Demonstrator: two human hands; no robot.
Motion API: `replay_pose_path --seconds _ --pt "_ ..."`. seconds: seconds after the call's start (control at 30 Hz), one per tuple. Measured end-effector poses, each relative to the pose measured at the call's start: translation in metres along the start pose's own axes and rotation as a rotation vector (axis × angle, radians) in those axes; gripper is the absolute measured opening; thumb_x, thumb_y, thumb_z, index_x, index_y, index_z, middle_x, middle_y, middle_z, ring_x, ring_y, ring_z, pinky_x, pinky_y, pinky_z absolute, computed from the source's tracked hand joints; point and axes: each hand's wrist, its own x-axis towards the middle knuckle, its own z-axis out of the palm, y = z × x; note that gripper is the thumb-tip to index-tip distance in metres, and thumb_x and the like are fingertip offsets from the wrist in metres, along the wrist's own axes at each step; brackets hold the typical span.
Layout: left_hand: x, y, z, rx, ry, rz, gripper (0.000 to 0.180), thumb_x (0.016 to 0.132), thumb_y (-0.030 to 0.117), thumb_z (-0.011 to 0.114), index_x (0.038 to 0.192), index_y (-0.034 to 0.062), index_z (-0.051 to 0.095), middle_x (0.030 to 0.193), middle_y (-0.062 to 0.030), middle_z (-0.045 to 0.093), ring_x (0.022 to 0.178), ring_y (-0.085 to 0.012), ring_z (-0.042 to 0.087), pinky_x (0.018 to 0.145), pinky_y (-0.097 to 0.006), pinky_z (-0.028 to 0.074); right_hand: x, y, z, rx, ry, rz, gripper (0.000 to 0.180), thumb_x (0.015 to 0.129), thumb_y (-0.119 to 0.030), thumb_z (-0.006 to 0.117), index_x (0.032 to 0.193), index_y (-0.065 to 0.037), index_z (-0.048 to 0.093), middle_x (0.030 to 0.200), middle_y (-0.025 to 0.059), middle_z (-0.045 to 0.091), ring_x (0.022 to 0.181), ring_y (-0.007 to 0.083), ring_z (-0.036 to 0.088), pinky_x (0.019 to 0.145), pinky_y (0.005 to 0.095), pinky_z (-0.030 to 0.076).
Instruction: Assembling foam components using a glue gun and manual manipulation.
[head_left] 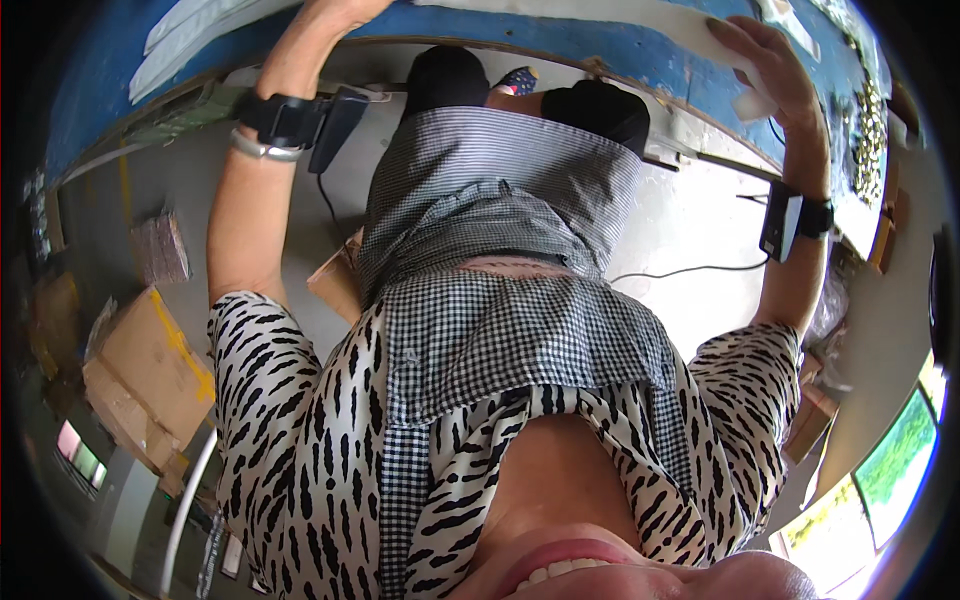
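Note:
A long white strip of thin, flexible-looking material (pixel 620 18) runs along the blue table at the top. Its right end passes into my right hand (pixel 775 70), whose bent fingers are closed around it. A bit of white (pixel 752 106) shows below those fingers. My left hand (pixel 338 8) reaches over the table at the top edge of the picture. Its fingers are cut off there, so what it touches is hidden. Folded white material (pixel 190 45) lies on the table to the left of my left wrist.
The blue table (pixel 105 95) spans the top. A clear plastic bag (pixel 790 25) lies by my right hand, with small shiny gold items (pixel 870 150) farther right. Cables hang from the black devices on my wrists. Cardboard boxes (pixel 150 380) stand on the floor at left.

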Motion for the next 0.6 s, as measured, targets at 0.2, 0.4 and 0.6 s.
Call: replay_pose_path --seconds 0.2,0.4,0.6 --pt "0.018 -0.035 -0.002 0.089 -0.172 0.067 0.015 0.086 0.011 0.064 0.099 0.0038 0.068 0.088 0.002 0.064 0.08 -0.0056 0.057 0.073 -0.021 0.044 0.001 -0.009 -0.001 0.22 -0.031 0.081 0.023 0.083 -0.028 0.07 0.074 -0.006 0.067 0.06 -0.0054 0.052 0.054 0.0039 0.044 0.048 0.0237 0.033" --pt "0.02 -0.049 -0.004 0.027 -0.155 0.025 0.015 0.085 0.007 0.065 0.098 -0.0002 0.067 0.087 0.0016 0.064 0.079 -0.0043 0.055 0.074 -0.018 0.043 0.001 0.0 -0.007 -0.055 0.02 -0.027 0.025 0.078 -0.029 0.073 0.072 -0.005 0.068 0.06 -0.0037 0.055 0.053 0.0061 0.045 0.049 0.0249 0.036" --pt "0.015 -0.034 -0.003 -0.005 -0.122 -0.014 0.013 0.083 0.004 0.066 0.095 -0.0002 0.068 0.084 -0.0009 0.065 0.077 -0.0063 0.059 0.074 -0.019 0.047 -0.001 0.009 0.001 -0.206 0.103 -0.098 0.027 0.074 -0.027 0.073 0.074 0.0 0.068 0.058 0.0012 0.057 0.055 0.0095 0.05 0.05 0.0279 0.039"
